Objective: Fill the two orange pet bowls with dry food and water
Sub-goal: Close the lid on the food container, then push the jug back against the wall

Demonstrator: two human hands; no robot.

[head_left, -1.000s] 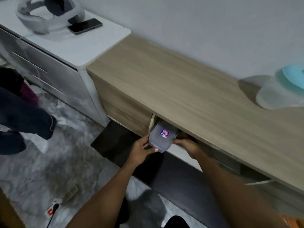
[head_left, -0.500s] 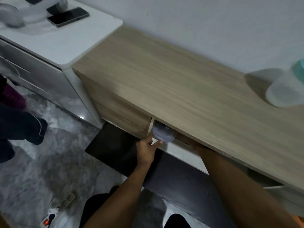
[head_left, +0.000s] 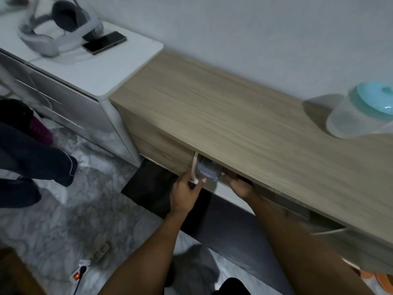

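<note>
A small clear plastic food container point(head_left: 207, 169) with a lid sits just inside the open compartment of the wooden cabinet point(head_left: 244, 116), mostly under its top. My left hand point(head_left: 184, 193) is in front of it, its thumb touching the container's lower front edge and its fingers spread by the white divider. My right hand point(head_left: 238, 184) grips the container's right end, with its fingertips hidden under the cabinet top. Part of an orange pet bowl point(head_left: 381, 277) shows on the floor at the bottom right. A clear jug with a teal lid point(head_left: 365, 116) stands on the cabinet top at the right.
A white drawer unit point(head_left: 91, 73) to the left carries a headset point(head_left: 57, 28) and a phone point(head_left: 104, 42). Another person's legs point(head_left: 32, 154) stand at the left on the marble floor. A power strip point(head_left: 85, 267) with a red light lies near my feet.
The container has gone from in front of the cabinet into the compartment, under the top. Both hands followed it in, and the left hand now only touches its front edge.
</note>
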